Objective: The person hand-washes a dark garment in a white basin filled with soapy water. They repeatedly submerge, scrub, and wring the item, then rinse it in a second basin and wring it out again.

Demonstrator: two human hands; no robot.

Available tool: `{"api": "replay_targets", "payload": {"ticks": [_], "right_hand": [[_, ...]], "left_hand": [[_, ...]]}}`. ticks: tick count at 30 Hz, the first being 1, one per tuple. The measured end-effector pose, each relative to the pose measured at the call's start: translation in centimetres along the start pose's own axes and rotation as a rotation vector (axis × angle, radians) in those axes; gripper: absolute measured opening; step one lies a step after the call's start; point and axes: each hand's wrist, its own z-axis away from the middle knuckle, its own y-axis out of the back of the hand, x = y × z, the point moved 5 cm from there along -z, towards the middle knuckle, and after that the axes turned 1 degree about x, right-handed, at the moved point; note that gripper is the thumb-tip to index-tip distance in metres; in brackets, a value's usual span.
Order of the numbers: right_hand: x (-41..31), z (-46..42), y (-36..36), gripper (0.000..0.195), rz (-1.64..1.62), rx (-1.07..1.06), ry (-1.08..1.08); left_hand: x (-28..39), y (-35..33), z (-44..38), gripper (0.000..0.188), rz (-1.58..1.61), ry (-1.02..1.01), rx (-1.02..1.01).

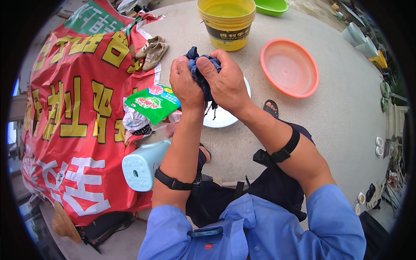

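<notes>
Both of my hands squeeze a bunched dark blue cloth (pixel 202 73) in front of me. My left hand (pixel 187 86) wraps it from the left, and my right hand (pixel 227 81) presses from the right with its thumb on top. Thin dark cords dangle from the cloth's lower end. Below my hands a white basin (pixel 224 119) rests on the concrete, partly hidden by my hands and forearms. Whether it holds water I cannot tell. Left of it lies a green detergent bag (pixel 151 104) bearing writing, on top of a crumpled white plastic bag (pixel 136 119).
A yellow bucket (pixel 229 37) stands beyond my hands, with a pink basin (pixel 289 68) to its right and a green basin (pixel 272 7) behind. A light blue plastic stool (pixel 143 165) lies tipped by my left forearm. Worn shoes (pixel 154 55) sit on a red banner (pixel 81 117).
</notes>
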Motion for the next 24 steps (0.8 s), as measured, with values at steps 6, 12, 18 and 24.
{"api": "replay_targets", "payload": {"ticks": [6,12,18,24], "right_hand": [[4.3,-3.2,3.0,0.046,-0.215,0.146,-0.213],[1.1,-1.8,0.5,0.046,0.027,0.149,-0.084],[0.3,-0.5,-0.1,0.043,0.074,0.114,-0.008],[2.5,0.8,-1.9,0.050,-0.361,-0.083,-0.299]], "left_hand": [[0.3,-3.1,2.8,0.039,-0.201,-0.044,-0.035],[-1.2,-0.7,1.1,0.041,-0.171,-0.047,-0.089],[-3.3,0.0,-0.3,0.041,0.090,0.122,-0.031],[-2.0,3.4,-2.7,0.039,0.273,0.168,0.351]]}}
